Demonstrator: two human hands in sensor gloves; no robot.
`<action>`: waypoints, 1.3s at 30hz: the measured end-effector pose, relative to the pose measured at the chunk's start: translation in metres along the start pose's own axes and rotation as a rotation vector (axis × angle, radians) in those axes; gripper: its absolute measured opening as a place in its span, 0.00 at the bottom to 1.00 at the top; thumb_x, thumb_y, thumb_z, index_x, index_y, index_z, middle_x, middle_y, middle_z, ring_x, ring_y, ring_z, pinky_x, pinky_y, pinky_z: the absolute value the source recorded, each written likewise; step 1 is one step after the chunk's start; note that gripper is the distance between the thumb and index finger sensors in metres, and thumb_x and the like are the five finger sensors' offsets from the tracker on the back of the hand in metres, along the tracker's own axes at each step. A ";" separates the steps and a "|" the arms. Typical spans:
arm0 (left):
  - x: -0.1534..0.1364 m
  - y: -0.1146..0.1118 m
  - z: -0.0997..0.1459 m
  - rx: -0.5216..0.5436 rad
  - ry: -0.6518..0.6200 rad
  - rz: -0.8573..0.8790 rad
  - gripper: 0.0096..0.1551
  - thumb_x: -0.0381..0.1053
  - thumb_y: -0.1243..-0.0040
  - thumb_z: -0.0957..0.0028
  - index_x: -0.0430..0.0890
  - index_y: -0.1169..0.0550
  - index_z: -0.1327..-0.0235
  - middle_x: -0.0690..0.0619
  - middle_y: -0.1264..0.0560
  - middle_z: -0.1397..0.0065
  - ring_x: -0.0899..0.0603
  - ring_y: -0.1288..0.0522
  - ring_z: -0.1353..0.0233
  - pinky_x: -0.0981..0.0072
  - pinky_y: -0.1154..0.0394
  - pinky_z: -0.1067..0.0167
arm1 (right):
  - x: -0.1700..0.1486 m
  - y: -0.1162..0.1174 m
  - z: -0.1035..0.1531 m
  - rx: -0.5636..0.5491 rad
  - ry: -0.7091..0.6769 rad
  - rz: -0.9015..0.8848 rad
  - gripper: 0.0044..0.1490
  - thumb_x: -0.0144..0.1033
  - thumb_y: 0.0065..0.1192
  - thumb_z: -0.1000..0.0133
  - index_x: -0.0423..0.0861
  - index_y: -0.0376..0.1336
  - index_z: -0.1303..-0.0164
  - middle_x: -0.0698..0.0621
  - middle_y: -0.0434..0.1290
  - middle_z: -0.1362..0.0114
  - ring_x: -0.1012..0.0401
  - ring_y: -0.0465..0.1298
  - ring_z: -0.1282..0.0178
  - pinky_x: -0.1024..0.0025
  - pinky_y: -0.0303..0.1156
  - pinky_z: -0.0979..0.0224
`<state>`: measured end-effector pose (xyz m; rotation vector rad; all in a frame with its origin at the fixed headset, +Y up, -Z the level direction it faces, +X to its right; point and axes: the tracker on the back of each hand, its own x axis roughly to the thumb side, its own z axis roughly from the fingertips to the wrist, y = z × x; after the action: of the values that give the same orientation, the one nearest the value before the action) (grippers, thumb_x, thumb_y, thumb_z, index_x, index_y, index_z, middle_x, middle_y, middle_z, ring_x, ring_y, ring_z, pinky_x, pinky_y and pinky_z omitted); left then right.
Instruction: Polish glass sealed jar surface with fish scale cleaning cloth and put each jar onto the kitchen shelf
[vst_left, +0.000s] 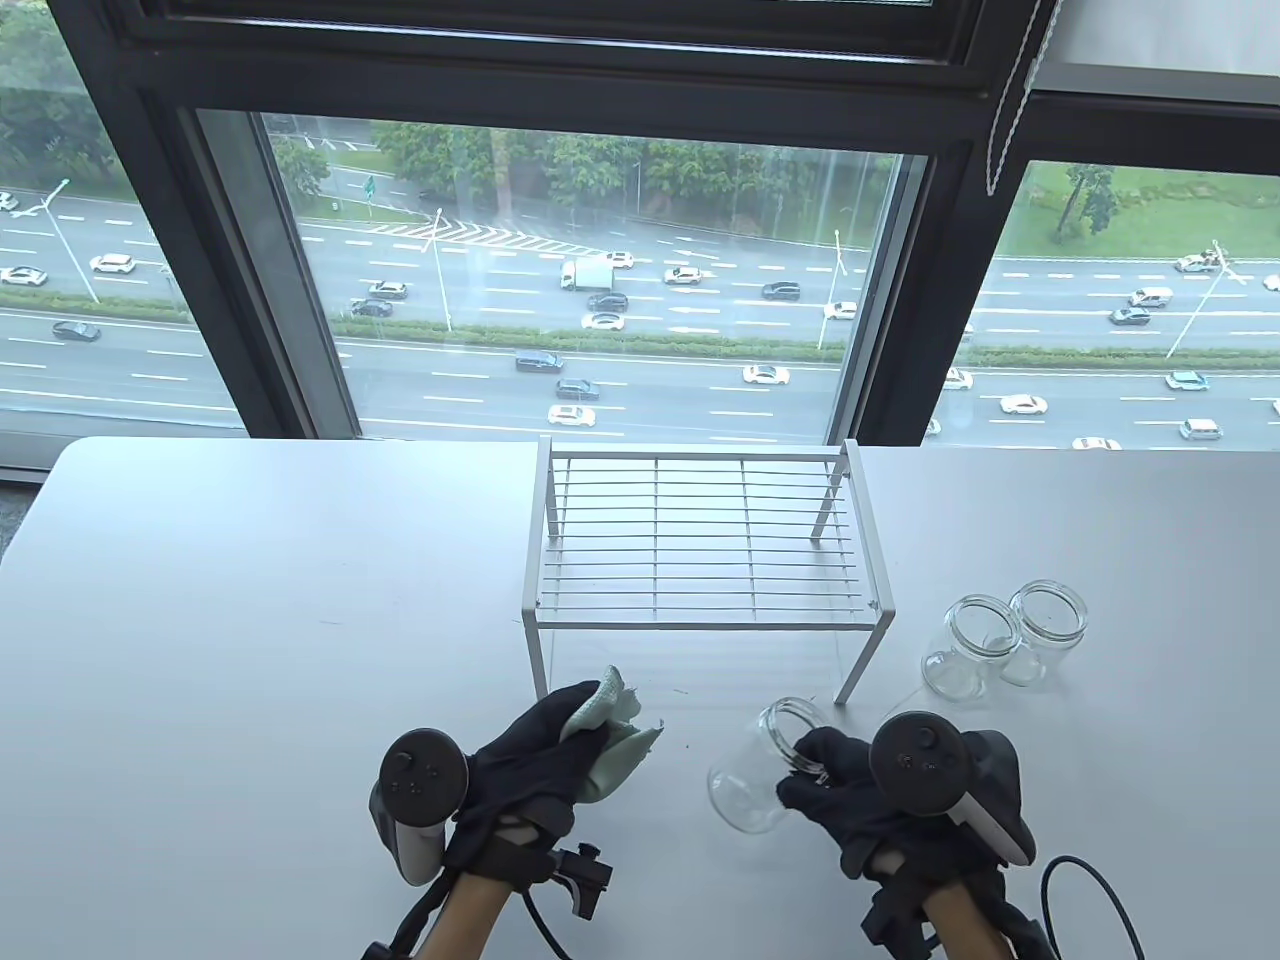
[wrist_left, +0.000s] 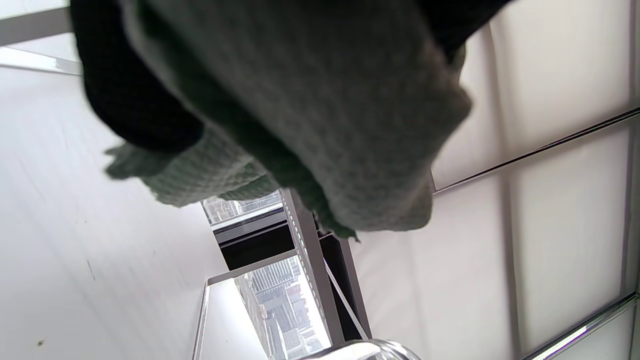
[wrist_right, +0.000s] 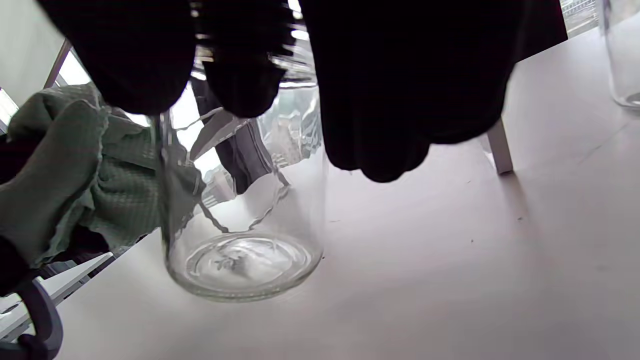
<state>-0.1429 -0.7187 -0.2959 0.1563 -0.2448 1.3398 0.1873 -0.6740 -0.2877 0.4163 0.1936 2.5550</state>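
My right hand (vst_left: 815, 775) grips a clear lidless glass jar (vst_left: 755, 775) by its rim, tilted over the table in front of the shelf. The right wrist view shows the same jar (wrist_right: 240, 210) hanging below my gloved fingers (wrist_right: 375, 100). My left hand (vst_left: 545, 745) holds the pale green cleaning cloth (vst_left: 610, 735) bunched in its fingers, a short way left of the jar and apart from it. That cloth (wrist_left: 310, 115) fills the left wrist view. The white wire kitchen shelf (vst_left: 700, 545) stands behind both hands with nothing on it.
Two more lidless glass jars (vst_left: 965, 648) (vst_left: 1045, 618) stand side by side right of the shelf. The white table (vst_left: 250, 620) runs up to a large window at the back. A black cable (vst_left: 1095, 890) lies by my right wrist.
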 end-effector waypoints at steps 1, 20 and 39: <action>0.001 -0.002 0.000 -0.006 -0.004 0.014 0.25 0.52 0.32 0.49 0.48 0.20 0.39 0.42 0.17 0.41 0.34 0.15 0.48 0.55 0.13 0.56 | 0.005 0.003 0.000 0.013 -0.039 -0.022 0.30 0.58 0.70 0.55 0.59 0.71 0.43 0.38 0.80 0.35 0.47 0.84 0.45 0.55 0.80 0.45; -0.002 -0.053 0.006 -0.577 0.023 0.513 0.49 0.77 0.47 0.43 0.57 0.44 0.14 0.36 0.36 0.15 0.25 0.32 0.23 0.35 0.29 0.36 | 0.007 0.011 -0.001 -0.122 -0.327 -0.509 0.32 0.61 0.68 0.56 0.59 0.71 0.43 0.39 0.85 0.44 0.50 0.87 0.54 0.59 0.83 0.52; 0.026 -0.055 0.016 -0.286 -0.241 -0.009 0.44 0.75 0.40 0.48 0.64 0.37 0.19 0.29 0.37 0.21 0.22 0.25 0.35 0.40 0.20 0.43 | 0.007 0.014 0.008 -0.312 0.004 -0.402 0.34 0.66 0.65 0.59 0.55 0.74 0.50 0.42 0.89 0.61 0.56 0.89 0.69 0.65 0.85 0.65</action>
<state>-0.0856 -0.7104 -0.2725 0.0772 -0.6337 1.2620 0.1780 -0.6817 -0.2752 0.2246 -0.1114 2.1422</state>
